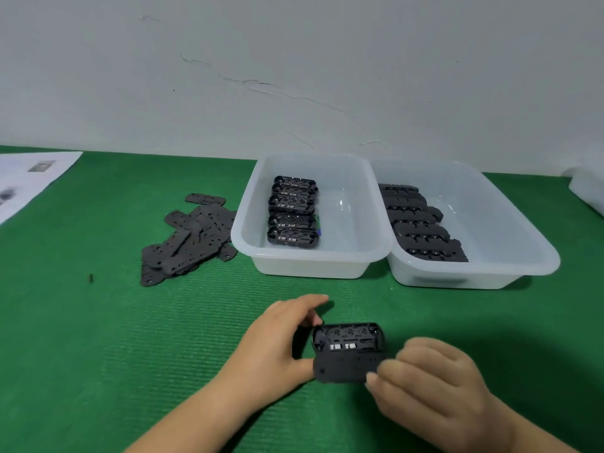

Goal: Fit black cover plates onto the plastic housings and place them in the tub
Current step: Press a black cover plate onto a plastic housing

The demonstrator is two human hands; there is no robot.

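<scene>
Two translucent white tubs stand side by side on the green mat point(98, 338), their rims touching. The left tub point(248, 204) holds five black housings point(292, 212) in a row, open side up; the right tub point(536, 253) holds a row of about six covered housings point(421, 223) overlapping one another (the far ones are hard to separate). A loose pile of flat black cover plates point(189, 237), too tangled to count, lies left of the tubs.

Near the front edge, the left hand point(277, 341) grips one housing point(348, 338) by its left end, thumb below and curled fingers above. The right hand point(434, 384) pinches a cover plate point(346, 367) at its right end, fingers bent; the plate covers the housing's near half and leaves the far half exposed.

The plate is matte and thin with rounded corners and small holes; the housing is glossy, ribbed inside. The mat has fine ridges.
</scene>
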